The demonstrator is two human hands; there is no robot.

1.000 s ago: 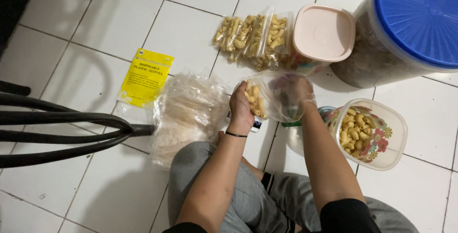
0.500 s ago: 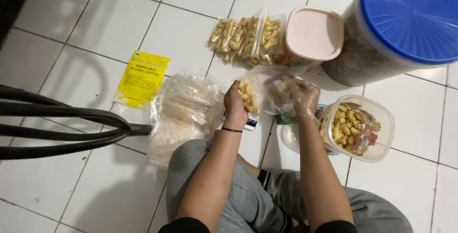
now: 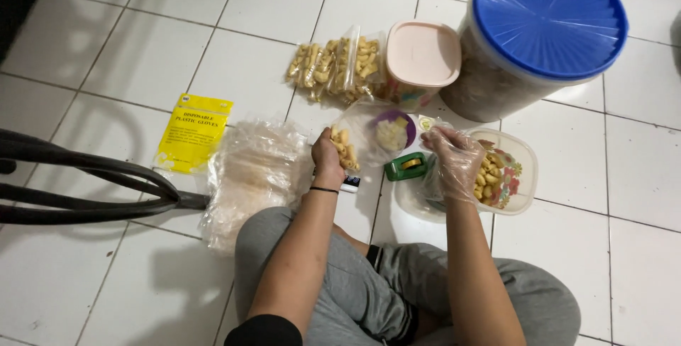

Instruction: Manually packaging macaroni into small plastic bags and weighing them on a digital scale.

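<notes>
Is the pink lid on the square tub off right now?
No, the pink lid sits closed on top of its tub, beside the big container with the blue lid.

Floor tiles (image 3: 92,55): white, glazed, glossy; bucket lid (image 3: 550,16): blue smooth plastic; box lid (image 3: 423,53): pink matt plastic; right hand (image 3: 454,162): thin clear plastic glove, crinkled; snack bag (image 3: 355,140): clear shiny film; trousers (image 3: 369,296): grey matt cloth; packet (image 3: 193,132): yellow, glossy
</notes>
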